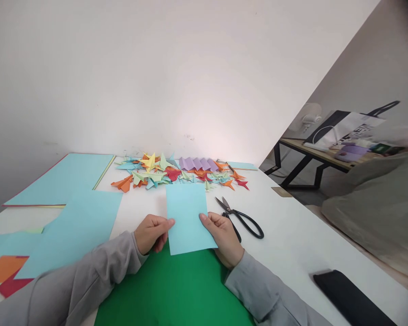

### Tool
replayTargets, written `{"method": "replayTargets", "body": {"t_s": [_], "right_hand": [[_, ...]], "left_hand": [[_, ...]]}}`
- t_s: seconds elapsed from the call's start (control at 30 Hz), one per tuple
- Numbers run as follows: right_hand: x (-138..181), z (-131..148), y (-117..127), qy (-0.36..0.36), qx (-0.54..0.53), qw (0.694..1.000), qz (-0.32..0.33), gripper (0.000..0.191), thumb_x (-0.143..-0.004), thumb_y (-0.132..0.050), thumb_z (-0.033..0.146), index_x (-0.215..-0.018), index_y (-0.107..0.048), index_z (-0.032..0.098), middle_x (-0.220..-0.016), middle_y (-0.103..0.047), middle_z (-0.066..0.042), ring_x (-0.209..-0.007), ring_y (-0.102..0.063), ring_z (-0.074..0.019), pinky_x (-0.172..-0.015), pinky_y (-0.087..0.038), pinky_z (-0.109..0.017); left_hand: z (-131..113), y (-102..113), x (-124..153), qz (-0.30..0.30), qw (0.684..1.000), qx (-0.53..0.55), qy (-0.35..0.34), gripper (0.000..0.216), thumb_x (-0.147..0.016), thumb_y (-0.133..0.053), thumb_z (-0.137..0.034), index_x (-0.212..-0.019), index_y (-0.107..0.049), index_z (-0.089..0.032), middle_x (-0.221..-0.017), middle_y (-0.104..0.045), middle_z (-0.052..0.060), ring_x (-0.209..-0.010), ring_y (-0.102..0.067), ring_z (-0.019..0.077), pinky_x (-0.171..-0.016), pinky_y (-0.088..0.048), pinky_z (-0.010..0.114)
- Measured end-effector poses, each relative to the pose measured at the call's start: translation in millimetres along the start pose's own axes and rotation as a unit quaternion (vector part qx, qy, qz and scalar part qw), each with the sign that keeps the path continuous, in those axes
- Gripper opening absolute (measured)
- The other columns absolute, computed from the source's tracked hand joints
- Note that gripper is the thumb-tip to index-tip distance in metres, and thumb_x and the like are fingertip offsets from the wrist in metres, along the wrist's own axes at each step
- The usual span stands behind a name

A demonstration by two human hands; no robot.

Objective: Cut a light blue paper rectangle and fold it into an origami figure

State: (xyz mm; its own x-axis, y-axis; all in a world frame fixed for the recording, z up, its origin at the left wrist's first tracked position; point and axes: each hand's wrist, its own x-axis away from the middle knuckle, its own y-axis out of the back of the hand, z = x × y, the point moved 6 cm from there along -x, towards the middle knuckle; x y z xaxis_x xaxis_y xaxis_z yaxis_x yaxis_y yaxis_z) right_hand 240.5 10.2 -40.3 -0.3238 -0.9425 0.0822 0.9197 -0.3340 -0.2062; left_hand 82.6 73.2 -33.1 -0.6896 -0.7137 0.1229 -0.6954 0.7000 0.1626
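Paper (187,213) in both hands' fingers (208,223)

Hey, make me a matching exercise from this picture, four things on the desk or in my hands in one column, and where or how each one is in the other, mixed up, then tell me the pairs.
Things:
1. Small light blue sheet
2. Scissors
3. Purple paper
4. Green sheet

Place or state:
A. Pleated in zigzags, among folded paper shapes
B. Lying flat, lower than the hands in the picture
C. Blades apart, lying on the white table
D. Held between left hand and right hand

Pairs: 1-D, 2-C, 3-A, 4-B
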Motion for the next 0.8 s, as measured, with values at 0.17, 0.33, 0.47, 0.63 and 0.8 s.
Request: {"method": "replayTargets", "body": {"t_s": [0.17, 0.33, 0.47, 0.63, 0.8], "right_hand": [[-1.4, -1.2, 2.0, -0.04, -0.046, 0.998, -0.01, 0.047, -0.059, -0.072, 0.052, -0.049, -0.041, 0.018, -0.036, -0.033, 0.01, -0.03, -0.023, -0.0026, -0.029, -0.014, -0.019], [-2.8, -2.3, -0.4, -0.074, -0.031, 0.996, 0.046, 0.043, -0.059, -0.073, 0.05, -0.051, -0.046, 0.017, -0.035, -0.038, 0.009, -0.026, -0.026, -0.0021, -0.027, -0.013, -0.018], [-2.5, -2.4, -1.7, -0.092, -0.029, 0.992, 0.081, 0.042, -0.059, -0.074, 0.047, -0.051, -0.047, 0.016, -0.037, -0.043, 0.007, -0.03, -0.032, -0.0029, -0.03, -0.019, -0.018], [-1.5, -1.0, -1.5, -0.11, -0.027, 0.988, 0.109, 0.041, -0.059, -0.075, 0.044, -0.051, -0.049, 0.014, -0.039, -0.045, 0.006, -0.032, -0.034, -0.0027, -0.033, -0.022, -0.017], [0.2, -1.3, -3.2, -0.129, -0.001, 0.979, 0.157, 0.041, -0.055, -0.077, 0.043, -0.049, -0.049, 0.014, -0.04, -0.048, 0.005, -0.033, -0.038, -0.004, -0.034, -0.025, -0.018]], "left_hand": [[-38.1, 25.8, 28.6, -0.28, 0.88, -0.182, -0.337, 0.012, -0.078, -0.052, -0.02, -0.088, -0.056, -0.016, -0.073, -0.051, 0.002, -0.06, -0.051, 0.0118, -0.053, -0.046, 0.026], [-54.6, -2.6, 46.8, -0.235, 0.728, -0.393, -0.51, 0.029, -0.075, -0.053, -0.005, -0.09, -0.064, -0.027, -0.112, -0.049, 0.009, -0.104, -0.047, 0.0237, -0.083, -0.043, 0.044], [-61.0, -17.1, 56.0, -0.186, 0.682, -0.406, -0.579, 0.015, -0.079, -0.055, -0.01, -0.083, -0.063, -0.023, -0.105, -0.06, 0.006, -0.099, -0.053, 0.0188, -0.088, -0.042, 0.043], [-59.0, -26.8, 65.0, -0.119, 0.653, -0.418, -0.621, 0.009, -0.082, -0.054, -0.012, -0.085, -0.06, -0.018, -0.095, -0.069, 0.003, -0.096, -0.058, 0.0149, -0.091, -0.044, 0.038], [-51.8, -33.3, 73.2, -0.075, 0.624, -0.43, -0.648, 0.017, -0.085, -0.045, -0.011, -0.087, -0.059, -0.019, -0.094, -0.07, 0.002, -0.097, -0.059, 0.0149, -0.09, -0.046, 0.036]]}}
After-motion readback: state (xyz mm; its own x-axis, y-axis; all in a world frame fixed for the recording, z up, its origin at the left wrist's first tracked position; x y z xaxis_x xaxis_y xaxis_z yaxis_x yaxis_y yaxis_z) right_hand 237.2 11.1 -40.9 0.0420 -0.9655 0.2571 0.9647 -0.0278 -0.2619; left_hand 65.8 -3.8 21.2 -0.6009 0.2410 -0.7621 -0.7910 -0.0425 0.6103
